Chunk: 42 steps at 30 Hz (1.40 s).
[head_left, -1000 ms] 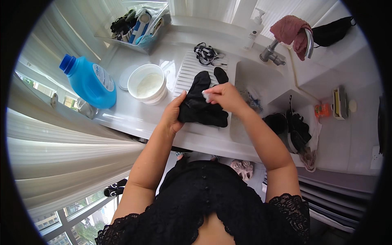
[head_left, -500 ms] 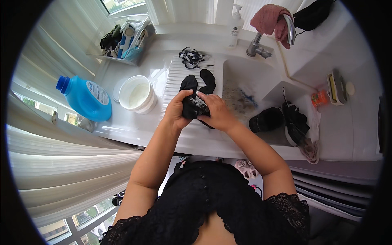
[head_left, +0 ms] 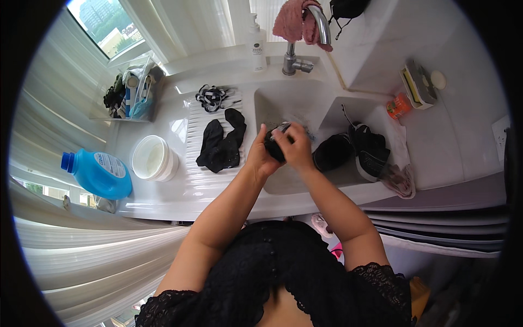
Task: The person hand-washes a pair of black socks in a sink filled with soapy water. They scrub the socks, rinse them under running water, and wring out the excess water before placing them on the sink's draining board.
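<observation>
Over the left part of the sink basin [head_left: 289,182], my left hand [head_left: 260,157] and my right hand [head_left: 297,148] are closed around a dark rounded thing [head_left: 274,147] with a pale patch on top. The fingers hide much of it, so its kind cannot be made out. To the left of my hands, black socks [head_left: 220,150] lie on the ribbed washboard [head_left: 193,133]. Black-and-white shoelaces [head_left: 211,98] are heaped beyond them. In the basin, right of my hands, are a black shoe [head_left: 333,152] and another black shoe with a pale sole edge [head_left: 371,155].
A white tub [head_left: 139,158] and a blue detergent bottle [head_left: 103,177] stand at the left. Behind are a filled clear bin [head_left: 147,103], a pump bottle [head_left: 256,49] and a tap [head_left: 294,64] draped with a pink cloth [head_left: 290,20]. An orange container [head_left: 399,106] sits right.
My hands have moved right, from above the socks on the washboard to over the basin, with the dark thing between them. The socks stay behind on the board. The view has shifted to the right.
</observation>
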Tool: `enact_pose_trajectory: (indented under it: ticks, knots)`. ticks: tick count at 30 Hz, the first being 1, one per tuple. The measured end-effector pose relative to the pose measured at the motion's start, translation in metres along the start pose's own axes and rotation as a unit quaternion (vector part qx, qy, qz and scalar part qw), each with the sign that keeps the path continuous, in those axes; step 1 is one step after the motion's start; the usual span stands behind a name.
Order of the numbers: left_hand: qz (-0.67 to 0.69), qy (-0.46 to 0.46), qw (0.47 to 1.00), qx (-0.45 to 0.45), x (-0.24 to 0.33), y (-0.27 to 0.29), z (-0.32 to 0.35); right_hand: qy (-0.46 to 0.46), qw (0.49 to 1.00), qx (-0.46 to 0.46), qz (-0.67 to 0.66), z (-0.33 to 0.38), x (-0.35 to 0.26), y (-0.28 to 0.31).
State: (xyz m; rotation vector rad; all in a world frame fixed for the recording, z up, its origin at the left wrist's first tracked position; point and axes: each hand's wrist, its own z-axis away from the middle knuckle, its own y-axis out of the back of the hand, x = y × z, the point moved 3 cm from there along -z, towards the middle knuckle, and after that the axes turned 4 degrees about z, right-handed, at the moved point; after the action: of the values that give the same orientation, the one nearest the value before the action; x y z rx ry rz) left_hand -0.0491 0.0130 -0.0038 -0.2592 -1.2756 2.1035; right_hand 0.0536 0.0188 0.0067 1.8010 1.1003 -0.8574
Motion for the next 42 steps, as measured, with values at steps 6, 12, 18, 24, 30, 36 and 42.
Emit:
enact_pose_trajectory:
  ticks: [6,12,18,24,30,36,42]
  knots:
    - [-0.036,-0.077,0.993,0.087,-0.043,0.027,-0.053,-0.131,0.978,0.038,0.157,-0.005,0.061,0.003]
    - [-0.039,-0.047,0.996,0.058,-0.039,0.042,-0.078,-0.146,0.98,0.011,0.132,-0.009,0.059,0.002]
    - [-0.004,-0.033,0.999,-0.008,-0.024,0.048,-0.077,-0.037,0.995,-0.027,0.092,0.004,0.035,-0.008]
    - [-0.258,-0.131,0.937,0.195,-0.022,0.045,-0.07,-0.368,0.91,-0.077,0.174,-0.035,0.162,-0.005]
    - [-0.282,-0.098,0.918,0.261,-0.009,0.039,-0.045,-0.259,0.749,-0.422,0.44,0.002,0.225,-0.064]
    - [-0.1,0.002,0.948,0.302,-0.009,0.019,-0.03,-0.226,0.852,-0.45,0.14,-0.019,0.142,-0.04]
    - [0.045,0.036,0.993,0.106,-0.014,0.044,-0.061,-0.292,0.863,-0.385,-0.147,-0.041,0.023,0.034]
